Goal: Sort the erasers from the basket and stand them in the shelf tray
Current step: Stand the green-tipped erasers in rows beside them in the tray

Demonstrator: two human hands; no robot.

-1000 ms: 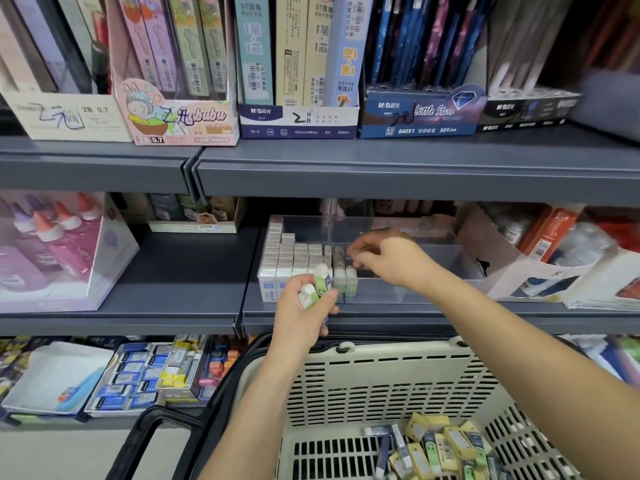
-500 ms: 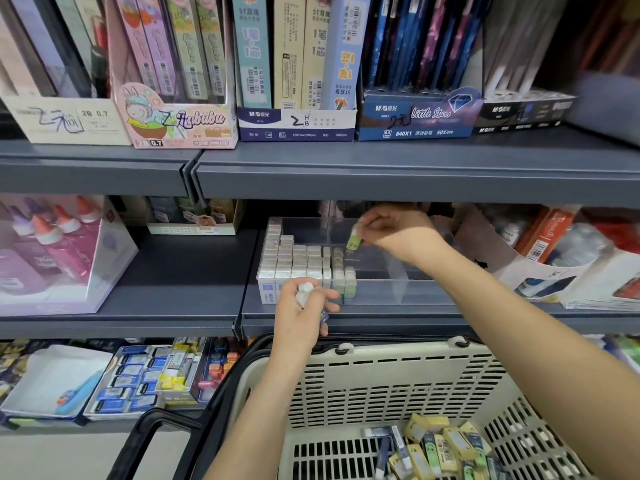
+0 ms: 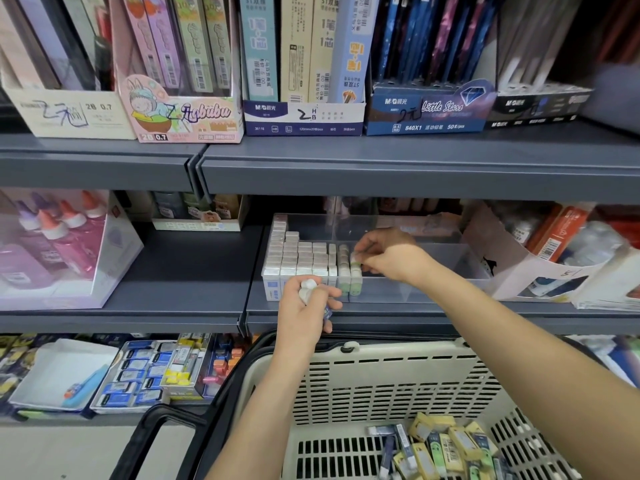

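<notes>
A clear plastic tray [image 3: 433, 289] stands on the middle shelf, its left part filled with rows of upright white erasers [image 3: 298, 259]. My right hand [image 3: 388, 252] reaches into the tray and pinches a green-wrapped eraser [image 3: 355, 258] at the end of the short green row. In front of the tray's front wall, my left hand [image 3: 306, 311] grips a few erasers [image 3: 307, 291], white ends up. Below, a cream basket [image 3: 381, 372] holds several loose yellow, green and blue erasers [image 3: 446, 448].
The upper shelf edge [image 3: 415, 168] overhangs the tray. A box of glue bottles [image 3: 59, 244] stands at the left, and a torn white carton [image 3: 526, 268] at the right. Trays of small stationery [image 3: 145, 372] fill the lower shelf. The basket's black handle [image 3: 166, 431] juts out left.
My right hand has come down from above the tray and set the green eraser into the green row. My left hand has stayed in place with fewer erasers showing.
</notes>
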